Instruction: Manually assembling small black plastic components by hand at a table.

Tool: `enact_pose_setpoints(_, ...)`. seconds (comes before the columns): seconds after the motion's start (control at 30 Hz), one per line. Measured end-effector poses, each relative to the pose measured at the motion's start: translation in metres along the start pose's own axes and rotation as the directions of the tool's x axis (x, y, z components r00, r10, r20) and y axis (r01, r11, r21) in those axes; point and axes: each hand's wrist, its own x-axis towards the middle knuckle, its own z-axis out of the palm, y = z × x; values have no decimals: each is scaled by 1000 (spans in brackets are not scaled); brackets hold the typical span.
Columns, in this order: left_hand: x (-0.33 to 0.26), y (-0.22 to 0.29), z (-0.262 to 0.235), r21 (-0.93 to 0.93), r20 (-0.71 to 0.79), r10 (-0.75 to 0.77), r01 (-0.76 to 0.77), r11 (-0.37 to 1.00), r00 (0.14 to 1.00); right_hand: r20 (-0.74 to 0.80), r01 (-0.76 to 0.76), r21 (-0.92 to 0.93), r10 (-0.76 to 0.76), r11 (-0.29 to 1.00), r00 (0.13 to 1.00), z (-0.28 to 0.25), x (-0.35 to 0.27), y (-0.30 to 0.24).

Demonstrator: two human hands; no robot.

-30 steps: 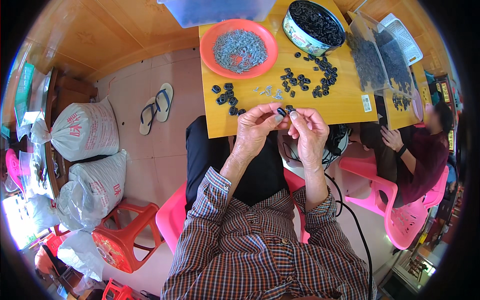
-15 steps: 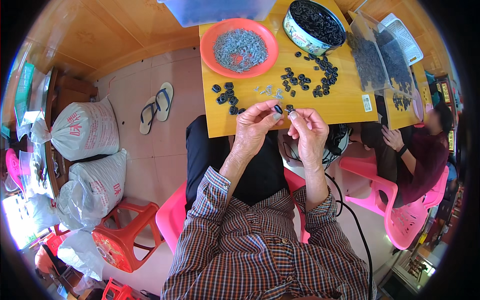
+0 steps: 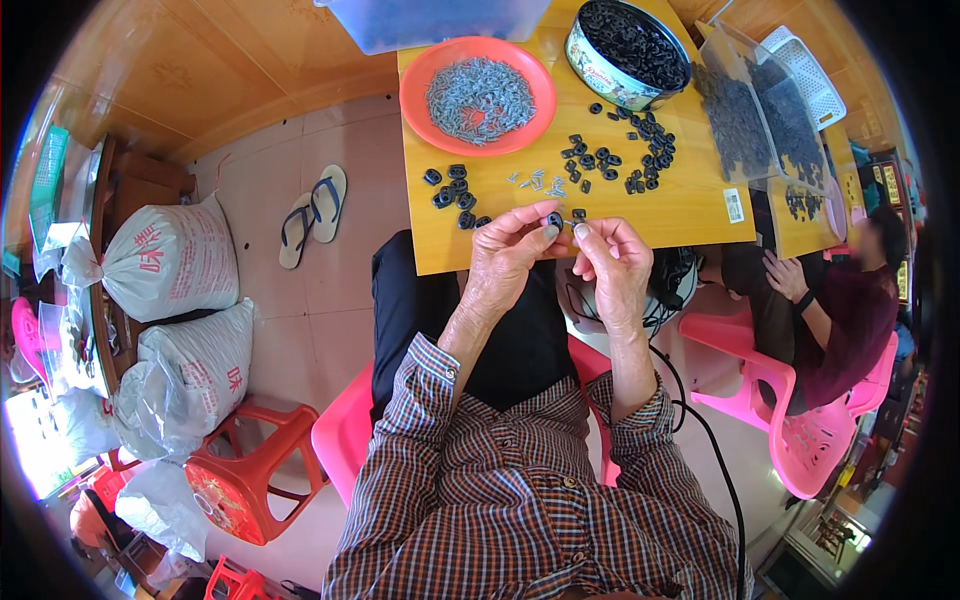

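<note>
Over the front edge of the yellow table (image 3: 690, 215), my left hand (image 3: 507, 252) pinches a small black plastic piece with two holes (image 3: 555, 218) between thumb and fingertips. My right hand (image 3: 615, 262) is closed in a pinch just beside it, on a small screw (image 3: 570, 225) that points toward the piece and is mostly covered by the fingertips. Beyond my fingers lie a few loose silver screws (image 3: 537, 182). Similar black pieces (image 3: 458, 187) sit in a cluster to the left, and more black pieces (image 3: 603, 158) are scattered to the right.
An orange plate (image 3: 415, 115) heaped with screws stands at the back, near a blue bin (image 3: 430, 25). A round tin (image 3: 610, 82) and a clear divided box (image 3: 778, 165) hold black parts. At right, a co-worker (image 3: 840, 300) sits on a pink chair (image 3: 815, 440). Sandals (image 3: 325, 205) lie on the floor.
The black piece in my left fingers has turned so its holes face up more. My right hand has shifted slightly left, closer to it.
</note>
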Motion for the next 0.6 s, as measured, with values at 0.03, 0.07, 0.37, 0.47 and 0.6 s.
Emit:
enact_pose_setpoints(0.03,0,0,0,-9,-7,-4,4,1000,1000,-1,5,10,-5,1000,1000,0,0,1)
enact_pose_setpoints(0.07,0,0,0,-8,-7,-3,3,1000,1000,0,5,11,-5,1000,1000,0,0,0)
enact_pose_setpoints(0.37,0,-3,-3,14,-6,19,-19,1000,1000,2,-27,-51,27,998,1000,1,-1,-3)
enact_pose_setpoints(0.47,0,-2,-3,25,-3,21,-21,999,1000,3,-39,-51,39,998,999,2,-2,-4)
enact_pose_setpoints(0.6,0,-1,-3,65,-6,19,-19,998,1000,7,-35,-53,35,998,999,2,-2,-5)
